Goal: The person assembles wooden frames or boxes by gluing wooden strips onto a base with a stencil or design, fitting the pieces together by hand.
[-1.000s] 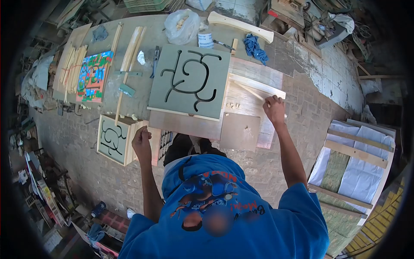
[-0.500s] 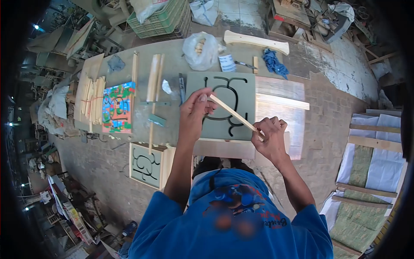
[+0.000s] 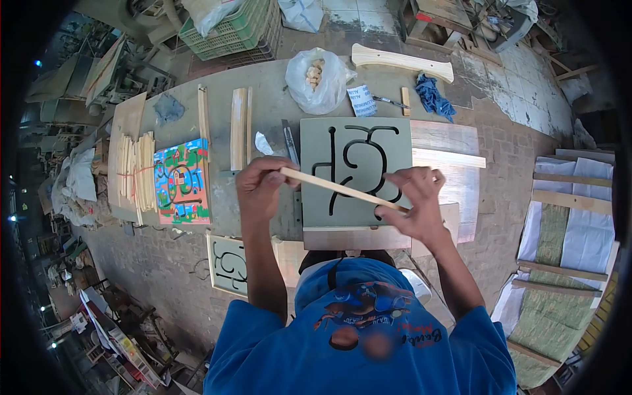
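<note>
A slim, pale wooden strip (image 3: 342, 189) slants across in front of me, above a grey-green board (image 3: 315, 139) cut with dark curved grooves. My left hand (image 3: 261, 191) pinches the strip's upper-left end between thumb and fingers. At the lower-right end, my right hand (image 3: 421, 205) has its fingers spread, with the thumb beside or against the strip; whether it touches is hard to tell. The board lies on the worktable, and part of its grooved pattern is hidden behind the strip and my right fingers.
Left on the table are a bright painted panel (image 3: 181, 181) and a tied bundle of strips (image 3: 137, 170). A plastic bag of wood pieces (image 3: 316, 82), a blue cloth (image 3: 433, 99) and pliers (image 3: 392, 101) lie at the back. A framed grooved board (image 3: 229, 266) stands below the table's front edge.
My left hand has moved left and down with the strip, which now lies flatter. My right fingers have uncurled from the strip's other end and spread apart.
</note>
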A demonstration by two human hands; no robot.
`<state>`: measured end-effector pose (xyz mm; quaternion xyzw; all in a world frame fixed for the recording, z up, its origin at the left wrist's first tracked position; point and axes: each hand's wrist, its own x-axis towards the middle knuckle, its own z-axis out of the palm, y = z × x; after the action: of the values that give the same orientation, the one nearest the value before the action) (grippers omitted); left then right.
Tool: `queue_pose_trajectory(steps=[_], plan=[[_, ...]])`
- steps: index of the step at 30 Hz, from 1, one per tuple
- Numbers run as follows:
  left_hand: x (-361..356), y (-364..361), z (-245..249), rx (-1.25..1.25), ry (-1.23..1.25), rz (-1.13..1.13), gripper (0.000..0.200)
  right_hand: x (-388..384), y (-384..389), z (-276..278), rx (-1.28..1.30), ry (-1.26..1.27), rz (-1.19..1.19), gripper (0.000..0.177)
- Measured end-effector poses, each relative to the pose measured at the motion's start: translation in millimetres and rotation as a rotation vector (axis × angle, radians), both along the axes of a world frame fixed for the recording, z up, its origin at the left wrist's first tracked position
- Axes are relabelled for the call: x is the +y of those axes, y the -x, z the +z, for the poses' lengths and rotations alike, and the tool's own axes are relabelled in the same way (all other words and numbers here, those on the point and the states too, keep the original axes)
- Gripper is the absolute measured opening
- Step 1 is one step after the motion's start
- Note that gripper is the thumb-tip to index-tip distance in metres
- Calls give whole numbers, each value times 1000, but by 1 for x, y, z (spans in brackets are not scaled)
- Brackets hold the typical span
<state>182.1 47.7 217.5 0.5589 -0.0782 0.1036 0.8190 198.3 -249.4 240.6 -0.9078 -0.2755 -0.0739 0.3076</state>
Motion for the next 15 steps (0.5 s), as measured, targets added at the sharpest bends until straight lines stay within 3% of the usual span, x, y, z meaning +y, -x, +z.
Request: queue_pose_trajectory(steps=[2,3,5,6,9,11,15], plan=[[16,0,-2,-26,-32,94,21,-25,-13,-9,102,-180,-127,26],[26,-2,-4,-26,-23,89,21,-35,-22,-17,168,-232,-282,31],[44,-4,-7,-104,129,29,24,-55,-36,-24,533,-464,-447,43],[52,-4,-9,-103,139,21,24,-64,-40,-29,530,-457,-457,43],[66,-5,-17,-137,127,119,25,-76,-43,-29,1049,-559,-247,52],[70,-5,-18,-145,146,123,27,-70,-35,-28,1212,-739,-136,53],[70,-2,-21,-99,206,25,23,-64,-25,-42,1327,-1069,-65,29]])
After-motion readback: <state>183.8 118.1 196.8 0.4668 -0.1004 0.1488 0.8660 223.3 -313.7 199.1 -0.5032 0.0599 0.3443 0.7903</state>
